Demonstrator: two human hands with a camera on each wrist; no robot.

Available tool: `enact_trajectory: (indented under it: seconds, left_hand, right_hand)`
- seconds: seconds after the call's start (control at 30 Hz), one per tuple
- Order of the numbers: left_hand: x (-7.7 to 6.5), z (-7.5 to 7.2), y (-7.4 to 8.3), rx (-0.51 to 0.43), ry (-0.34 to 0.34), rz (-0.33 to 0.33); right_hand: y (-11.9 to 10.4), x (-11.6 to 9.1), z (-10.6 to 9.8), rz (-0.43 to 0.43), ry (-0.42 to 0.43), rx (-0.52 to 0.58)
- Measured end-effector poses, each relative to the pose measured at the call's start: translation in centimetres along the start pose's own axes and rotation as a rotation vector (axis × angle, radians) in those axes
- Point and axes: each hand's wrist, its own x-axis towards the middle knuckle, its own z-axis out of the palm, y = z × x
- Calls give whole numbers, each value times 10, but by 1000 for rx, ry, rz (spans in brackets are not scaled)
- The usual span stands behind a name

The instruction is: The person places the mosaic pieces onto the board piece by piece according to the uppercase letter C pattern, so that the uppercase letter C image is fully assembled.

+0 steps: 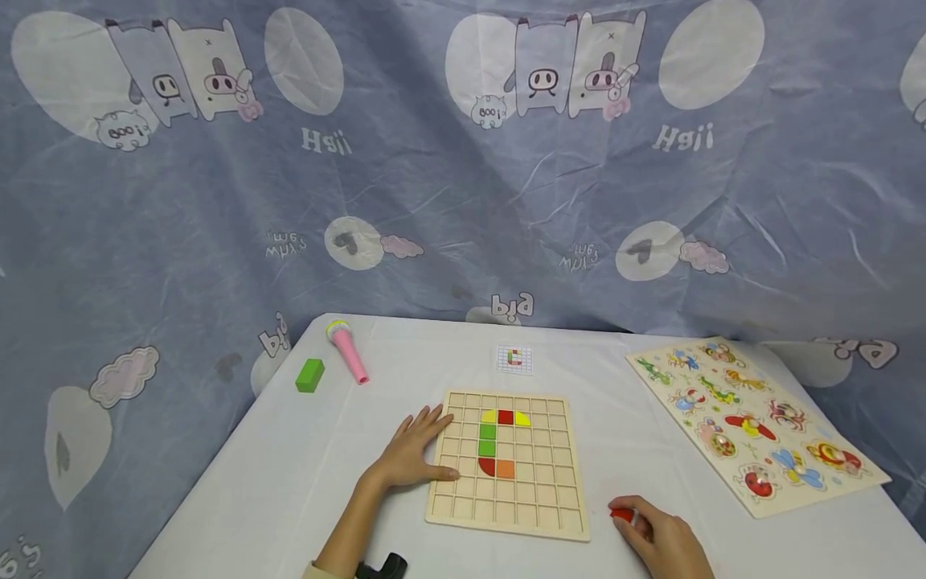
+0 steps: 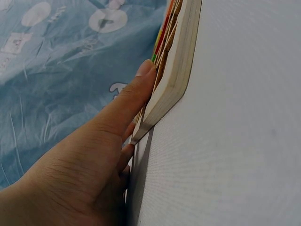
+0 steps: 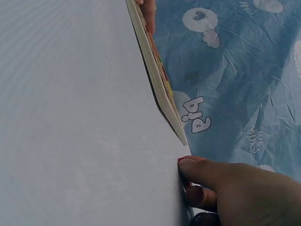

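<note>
A wooden grid board point(image 1: 528, 511) lies on the white table with several coloured pieces in its cells: yellow corners, a red square point(image 1: 506, 417), green squares, a dark red corner point(image 1: 488, 466) and an orange square point(image 1: 505, 469). My left hand point(image 1: 411, 452) rests on its left edge, fingers spread and thumb point(image 2: 146, 68) laid over the rim. To the right of the board, low over the table, my right hand point(image 1: 664, 537) pinches a small red piece point(image 1: 620, 513) between thumb and fingers. Its shape is mostly hidden by the fingertips; only a red tip point(image 3: 181, 160) shows in the right wrist view.
Behind the board lies a small pattern card point(image 1: 514, 359). A pink toy microphone point(image 1: 350, 354) and a green block point(image 1: 309, 375) are at the back left. An insect picture board point(image 1: 752, 430) slants across the right side. A patterned blue cloth point(image 1: 463, 201) hangs behind the table.
</note>
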Motion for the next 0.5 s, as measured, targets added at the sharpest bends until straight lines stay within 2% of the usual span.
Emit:
enact_trajectory:
  seconds: [0.23, 0.5]
  left_hand:
    - [1, 1, 0, 12, -8, -18]
    - [1, 1, 1, 8, -6, -13]
  right_hand:
    - [2, 1, 1, -6, -12, 19]
    - [2, 0, 3, -49, 17, 33]
